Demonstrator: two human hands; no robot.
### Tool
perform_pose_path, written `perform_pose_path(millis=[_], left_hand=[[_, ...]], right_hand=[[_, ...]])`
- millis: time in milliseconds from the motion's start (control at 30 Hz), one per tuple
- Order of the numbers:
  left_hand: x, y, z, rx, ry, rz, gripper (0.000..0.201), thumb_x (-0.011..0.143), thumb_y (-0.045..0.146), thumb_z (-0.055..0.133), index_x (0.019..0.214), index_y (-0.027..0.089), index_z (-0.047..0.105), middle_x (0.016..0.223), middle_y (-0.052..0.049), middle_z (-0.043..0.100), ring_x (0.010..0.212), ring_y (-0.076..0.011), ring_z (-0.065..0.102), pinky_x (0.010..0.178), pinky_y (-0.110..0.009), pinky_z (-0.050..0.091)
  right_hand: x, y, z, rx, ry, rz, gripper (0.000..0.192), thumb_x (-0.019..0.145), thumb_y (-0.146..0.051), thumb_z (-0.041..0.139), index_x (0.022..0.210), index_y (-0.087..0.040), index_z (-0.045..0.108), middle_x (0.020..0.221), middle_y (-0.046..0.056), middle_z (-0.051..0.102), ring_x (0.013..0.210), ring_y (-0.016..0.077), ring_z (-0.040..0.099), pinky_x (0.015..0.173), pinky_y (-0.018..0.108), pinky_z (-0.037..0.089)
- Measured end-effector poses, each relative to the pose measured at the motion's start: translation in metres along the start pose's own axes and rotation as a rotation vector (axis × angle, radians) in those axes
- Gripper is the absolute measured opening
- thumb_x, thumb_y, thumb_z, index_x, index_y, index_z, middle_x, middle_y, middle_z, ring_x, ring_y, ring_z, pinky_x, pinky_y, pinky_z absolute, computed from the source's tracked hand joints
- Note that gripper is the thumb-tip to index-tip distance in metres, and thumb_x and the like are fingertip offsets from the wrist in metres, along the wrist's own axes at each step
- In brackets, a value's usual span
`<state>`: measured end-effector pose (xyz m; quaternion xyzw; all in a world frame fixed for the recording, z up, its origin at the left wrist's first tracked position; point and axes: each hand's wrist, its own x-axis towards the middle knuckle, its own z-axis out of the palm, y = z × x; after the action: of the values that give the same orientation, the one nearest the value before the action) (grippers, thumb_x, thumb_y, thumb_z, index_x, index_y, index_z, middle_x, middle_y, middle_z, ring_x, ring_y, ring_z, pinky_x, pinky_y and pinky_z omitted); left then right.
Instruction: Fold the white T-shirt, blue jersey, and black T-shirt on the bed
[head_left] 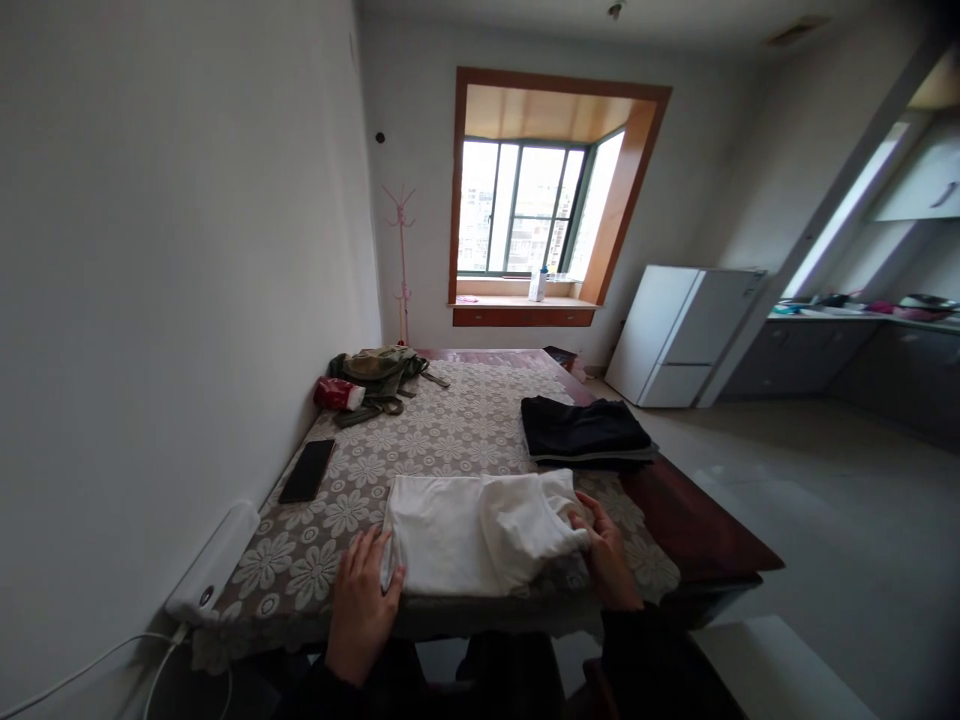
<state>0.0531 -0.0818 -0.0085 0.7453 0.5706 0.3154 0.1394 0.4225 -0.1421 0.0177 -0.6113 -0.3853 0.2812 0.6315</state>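
Over on the left, a black phone (307, 470) is lying on the floral tablecloth (450, 420), and the left hand (362, 600) is pressing flat, fingers spread, on the white garment (469, 540) at the near edge. The right hand (606, 560) is curling around the garment's bunched right end, gripping it, while folded dark clothes (585, 430) are sitting just beyond.

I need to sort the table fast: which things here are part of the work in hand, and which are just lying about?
In hand:
white garment
left hand, flat on it
right hand, gripping its edge

Lying about:
black folded clothes
phone
green bag
red pouch
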Motion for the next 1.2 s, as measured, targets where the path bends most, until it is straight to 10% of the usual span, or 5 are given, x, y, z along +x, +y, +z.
perform_pose_path(millis=[367,533,800,1033,1200], left_hand=[[0.011,0.076,0.033,-1.586,-0.356,-0.465,0.061,0.086,0.061,0.058,0.133,0.022,0.061,0.147,-0.012,0.058,0.138,-0.0346,0.05,0.114,-0.052,0.042],[0.014,0.073,0.022,-2.012,-0.293,-0.645,0.054,0.088,0.062,0.056,0.127,0.025,0.067,0.131,-0.009,0.07,0.139,-0.0328,0.05,0.11,-0.049,0.048],[-0.004,0.079,0.023,-1.828,-0.144,-0.637,0.062,0.086,0.065,0.058,0.133,0.026,0.064,0.136,-0.007,0.067,0.142,-0.0337,0.045,0.118,-0.049,0.04],[-0.004,0.09,0.02,-1.037,-0.331,0.046,0.06,0.095,0.056,0.045,0.149,0.029,0.048,0.168,0.002,0.021,0.156,-0.0267,0.002,0.128,-0.048,0.0],[-0.012,0.09,0.012,-1.135,-0.581,0.112,0.066,0.097,0.036,0.045,0.159,0.04,0.021,0.166,0.003,0.029,0.155,-0.0224,0.017,0.128,-0.05,0.011]], right_hand=[[-0.028,-0.07,0.115,0.412,-0.685,-0.097,0.068,0.083,-0.044,0.078,0.143,-0.034,0.048,0.123,0.006,0.064,0.097,0.0222,0.064,0.086,0.038,0.052],[-0.043,-0.044,0.138,0.248,-0.626,-0.165,0.06,0.094,-0.049,0.064,0.147,-0.036,0.04,0.138,0.009,0.056,0.105,0.0231,0.063,0.094,0.044,0.051],[-0.077,-0.03,0.136,-0.089,-0.614,-0.228,0.07,0.088,-0.055,0.07,0.148,-0.03,0.045,0.138,0.01,0.057,0.118,0.0286,0.058,0.102,0.046,0.048],[-0.061,-0.056,0.113,0.199,-0.47,-0.012,0.07,0.075,-0.067,0.077,0.133,-0.033,0.058,0.13,0.005,0.065,0.125,0.0361,0.056,0.106,0.051,0.046],[-0.049,-0.043,0.096,0.178,-0.38,0.078,0.057,0.076,-0.044,0.082,0.125,-0.024,0.061,0.114,0.007,0.072,0.106,0.0336,0.066,0.093,0.048,0.052]])
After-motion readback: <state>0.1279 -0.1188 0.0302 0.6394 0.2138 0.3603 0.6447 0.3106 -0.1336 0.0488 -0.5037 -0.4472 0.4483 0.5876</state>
